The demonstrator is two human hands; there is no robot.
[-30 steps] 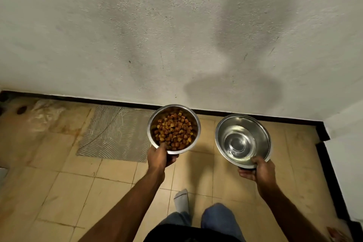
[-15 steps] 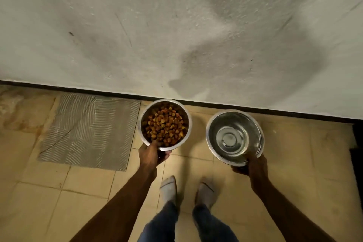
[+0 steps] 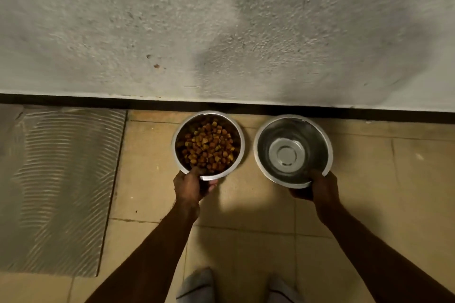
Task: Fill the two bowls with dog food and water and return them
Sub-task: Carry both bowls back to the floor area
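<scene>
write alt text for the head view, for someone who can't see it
Two hands hold steel bowls low over a tiled floor by a wall: left hand a kibble bowl, right hand a water bowl.

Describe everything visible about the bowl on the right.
The right bowl is round, shiny metal with a pale rolled rim and a flat circular base visible through its contents. It looks to hold clear water, though the level is hard to judge. It sits upright and low over the tan floor tiles, close to the dark skirting; whether it rests on them is unclear. The right hand grips its near rim. It stands apart from the food bowl.
</scene>
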